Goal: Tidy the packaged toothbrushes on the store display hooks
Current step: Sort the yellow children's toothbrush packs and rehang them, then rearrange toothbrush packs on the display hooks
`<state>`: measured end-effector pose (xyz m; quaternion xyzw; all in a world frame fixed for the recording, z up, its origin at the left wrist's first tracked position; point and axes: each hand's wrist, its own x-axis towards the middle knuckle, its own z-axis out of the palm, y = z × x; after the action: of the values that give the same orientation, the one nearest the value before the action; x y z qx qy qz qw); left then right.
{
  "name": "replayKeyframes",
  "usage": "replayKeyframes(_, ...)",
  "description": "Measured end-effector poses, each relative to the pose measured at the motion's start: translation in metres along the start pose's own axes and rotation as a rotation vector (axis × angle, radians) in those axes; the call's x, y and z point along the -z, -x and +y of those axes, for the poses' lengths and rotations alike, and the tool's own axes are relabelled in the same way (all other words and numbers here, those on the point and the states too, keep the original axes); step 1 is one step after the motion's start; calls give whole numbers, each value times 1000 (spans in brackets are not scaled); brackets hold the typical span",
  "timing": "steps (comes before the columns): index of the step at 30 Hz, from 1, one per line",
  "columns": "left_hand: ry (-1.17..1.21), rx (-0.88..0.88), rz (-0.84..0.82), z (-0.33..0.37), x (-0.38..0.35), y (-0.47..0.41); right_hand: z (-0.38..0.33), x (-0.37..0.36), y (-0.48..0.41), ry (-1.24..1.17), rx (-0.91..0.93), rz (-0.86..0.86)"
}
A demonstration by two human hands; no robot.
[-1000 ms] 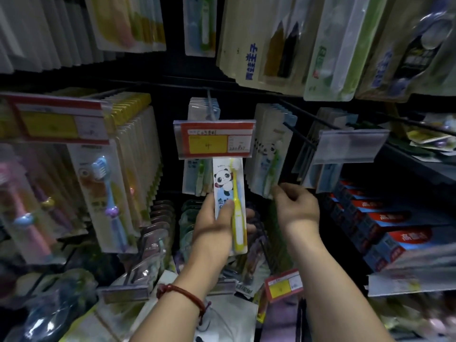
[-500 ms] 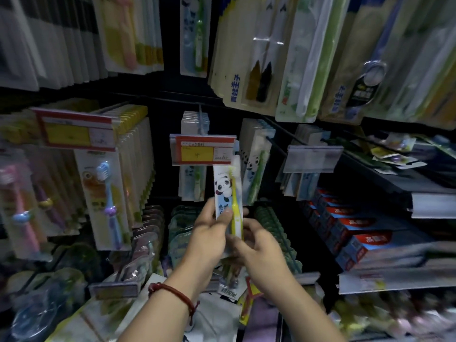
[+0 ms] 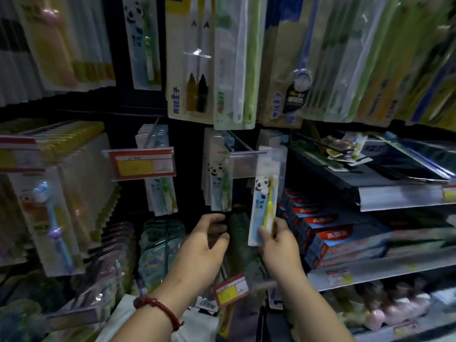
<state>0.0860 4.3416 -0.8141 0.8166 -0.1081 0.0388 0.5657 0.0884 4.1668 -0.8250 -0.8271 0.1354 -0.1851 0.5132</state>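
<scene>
My right hand (image 3: 277,240) grips the lower end of a panda toothbrush pack (image 3: 262,201) with a yellow brush, held upright against the clear label holder (image 3: 249,164) of a display hook. My left hand (image 3: 209,240) is just left of it, fingers curled, holding nothing that I can see. More panda packs with green brushes (image 3: 218,178) hang on the hook to the left, and another group (image 3: 161,183) hangs behind a red and yellow price tag (image 3: 142,164).
Large toothbrush packs (image 3: 227,65) hang overhead. Children's brush packs (image 3: 51,218) fill the left hooks. Red and blue toothpaste boxes (image 3: 330,233) sit on the right shelf, below a dark shelf (image 3: 394,183). A small price tag (image 3: 230,291) juts out between my wrists.
The pack passed from my left hand to my right hand and moved right, from the tagged hook to the clear-holder hook. My left hand let go and pulled back.
</scene>
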Motion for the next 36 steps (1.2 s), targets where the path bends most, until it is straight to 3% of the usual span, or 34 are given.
replayKeyframes(6, -46, -30, -17, 11, -16, -26, -3, 9, -42, -114, 14, 168)
replayKeyframes(14, -159, 4, 11, 13, -30, -52, 9, -5, -76, -90, -101, 183)
replayKeyframes(21, -268, -49, -31, 30, -15, -43, 12, 6, -66, 236, -116, 101)
replayKeyframes(28, -571, -254, -92, 48, 26, 18, -25, 29, 25, 511, 327, -64)
replayKeyframes(36, -913, -312, -64, 96, 99, 91, -103, 51, 98, 699, 551, -225)
